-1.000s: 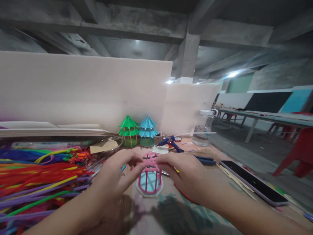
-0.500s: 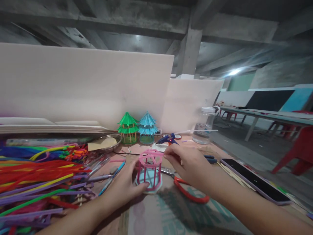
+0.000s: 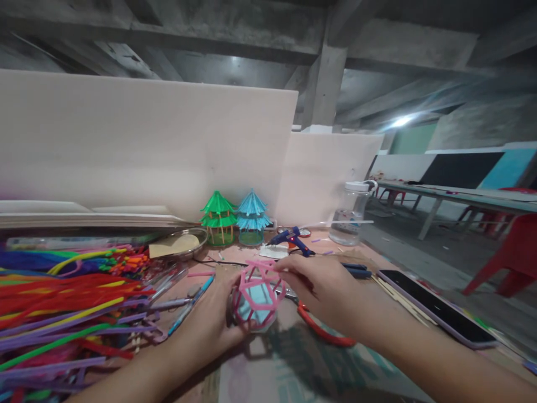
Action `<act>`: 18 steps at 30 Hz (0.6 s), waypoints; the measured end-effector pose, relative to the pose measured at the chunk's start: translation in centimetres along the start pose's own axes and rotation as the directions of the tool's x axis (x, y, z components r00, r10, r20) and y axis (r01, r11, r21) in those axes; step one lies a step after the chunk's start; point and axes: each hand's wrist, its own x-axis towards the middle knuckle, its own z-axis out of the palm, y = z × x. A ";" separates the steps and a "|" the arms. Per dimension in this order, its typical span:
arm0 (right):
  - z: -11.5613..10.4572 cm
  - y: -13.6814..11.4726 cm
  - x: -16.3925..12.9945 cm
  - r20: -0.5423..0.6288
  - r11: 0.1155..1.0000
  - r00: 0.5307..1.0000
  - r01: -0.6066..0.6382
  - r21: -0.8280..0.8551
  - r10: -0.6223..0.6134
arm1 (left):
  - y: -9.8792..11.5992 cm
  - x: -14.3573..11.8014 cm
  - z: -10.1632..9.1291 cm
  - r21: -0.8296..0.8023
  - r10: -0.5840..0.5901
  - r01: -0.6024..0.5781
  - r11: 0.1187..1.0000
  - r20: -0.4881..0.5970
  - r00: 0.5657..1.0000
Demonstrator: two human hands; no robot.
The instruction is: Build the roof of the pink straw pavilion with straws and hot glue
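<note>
A small pink open frame [image 3: 260, 307] with several sides and a light blue base stands between my hands, tilted towards me. My left hand [image 3: 224, 313] is closed around its left side, thumb low at the front. My right hand [image 3: 312, 277] pinches with thumb and fingertips at the frame's upper right edge, where a pink strip [image 3: 268, 264] shows; whether that strip is joined to the frame I cannot tell. Beneath my right hand lie scissors with red handles [image 3: 323, 330], their blades partly hidden behind the frame.
Behind stand a green model pagoda [image 3: 218, 221] and a blue one [image 3: 252, 218]. A blue glue gun [image 3: 290, 238], a water bottle [image 3: 350, 215] and a phone [image 3: 436, 308] lie or stand to the right. Colourful pipe cleaners [image 3: 62, 302] pile up at left, near a metal dish [image 3: 201, 243].
The pink frame has tipped from upright towards me, its top opening now facing more my way. My right hand has stayed at its upper edge, fingers shifted slightly left.
</note>
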 end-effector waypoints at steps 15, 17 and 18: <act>0.4 -0.6 -0.7 -0.054 0.982 0.984 0.163 -0.092 -0.169 | 0.0 0.2 -0.4 0.077 0.081 -0.080 0.994 -0.005 0.997; 0.5 -0.5 -0.7 -0.053 0.985 0.986 0.154 -0.078 -0.158 | 0.3 0.3 -0.4 0.072 0.089 -0.088 0.993 -0.008 0.996; 0.5 -0.4 -0.6 -0.045 0.987 0.987 0.150 -0.066 -0.153 | 0.4 0.3 -0.4 0.068 0.095 -0.094 0.993 -0.011 0.995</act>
